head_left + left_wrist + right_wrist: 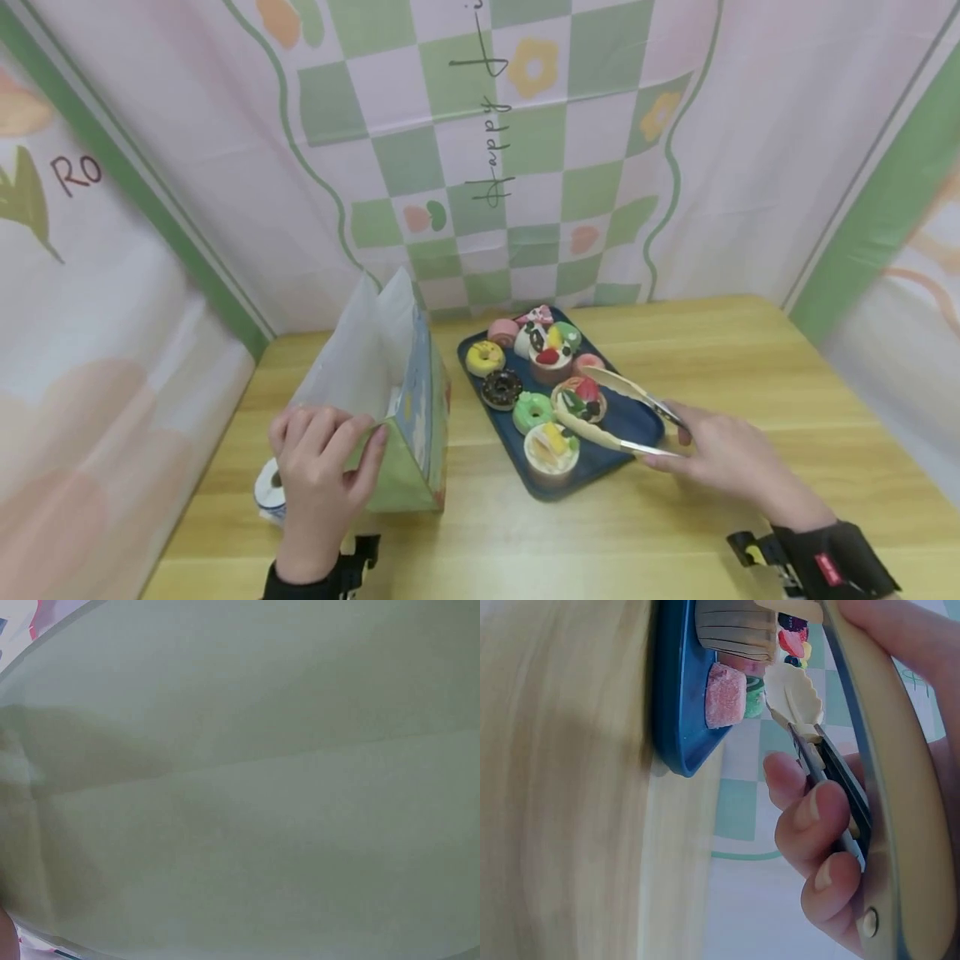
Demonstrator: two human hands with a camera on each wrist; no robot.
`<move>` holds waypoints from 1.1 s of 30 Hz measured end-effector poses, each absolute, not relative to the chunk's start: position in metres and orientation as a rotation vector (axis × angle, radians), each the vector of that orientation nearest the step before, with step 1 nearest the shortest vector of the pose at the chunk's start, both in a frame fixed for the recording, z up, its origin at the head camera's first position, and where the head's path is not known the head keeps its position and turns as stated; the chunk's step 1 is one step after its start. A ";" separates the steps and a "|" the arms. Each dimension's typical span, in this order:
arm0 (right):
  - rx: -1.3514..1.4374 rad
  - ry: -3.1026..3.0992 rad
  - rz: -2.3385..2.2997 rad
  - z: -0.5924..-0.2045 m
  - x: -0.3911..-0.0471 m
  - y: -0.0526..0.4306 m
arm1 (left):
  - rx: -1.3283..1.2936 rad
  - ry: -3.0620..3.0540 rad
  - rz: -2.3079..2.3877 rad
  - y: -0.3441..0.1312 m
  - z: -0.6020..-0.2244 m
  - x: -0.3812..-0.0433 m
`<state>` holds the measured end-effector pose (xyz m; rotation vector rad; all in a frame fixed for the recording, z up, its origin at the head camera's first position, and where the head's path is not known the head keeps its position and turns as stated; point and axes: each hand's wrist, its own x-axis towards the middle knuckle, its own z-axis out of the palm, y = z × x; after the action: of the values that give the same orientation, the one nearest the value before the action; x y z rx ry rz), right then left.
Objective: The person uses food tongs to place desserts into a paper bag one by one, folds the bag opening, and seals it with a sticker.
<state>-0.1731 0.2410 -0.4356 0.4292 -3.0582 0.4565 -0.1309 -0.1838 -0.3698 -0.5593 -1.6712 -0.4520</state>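
My left hand pinches the near rim of an upright paper bag whose mouth stands open. In the left wrist view, the bag's pale greenish side fills nearly the whole frame. My right hand grips a pair of tongs with cream scalloped tips. The tips are spread to either side of a fruit tart on the dark blue tray. Close by the lower tip are a green donut and a cupcake with yellow fruit. The right wrist view shows my fingers curled round the tongs.
Also on the tray are a chocolate donut, a yellow donut, a strawberry-topped cake and several other pastries. A white roll lies behind my left hand on the wooden table. Patterned curtains close off the back and sides.
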 end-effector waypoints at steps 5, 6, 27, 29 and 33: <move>0.421 -3.071 0.466 -0.439 -0.172 0.240 | -0.560 -1.675 -0.448 -0.183 -0.369 -0.132; 0.417 -3.075 0.473 -0.440 -0.172 0.239 | -0.560 -1.676 -0.448 -0.183 -0.370 -0.132; 0.423 -3.024 0.482 -0.450 -0.170 0.243 | -0.554 -1.669 -0.443 -0.184 -0.371 -0.133; 0.420 -3.024 0.487 -0.450 -0.169 0.244 | -0.556 -1.666 -0.442 -0.184 -0.370 -0.133; 0.405 -3.028 0.502 -0.446 -0.168 0.246 | -0.561 -1.666 -0.441 -0.184 -0.369 -0.133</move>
<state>-0.1681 0.2464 -0.4460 0.4045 -3.0281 0.5023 -0.1328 -0.1836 -0.3693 -0.5608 -1.6664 -0.4412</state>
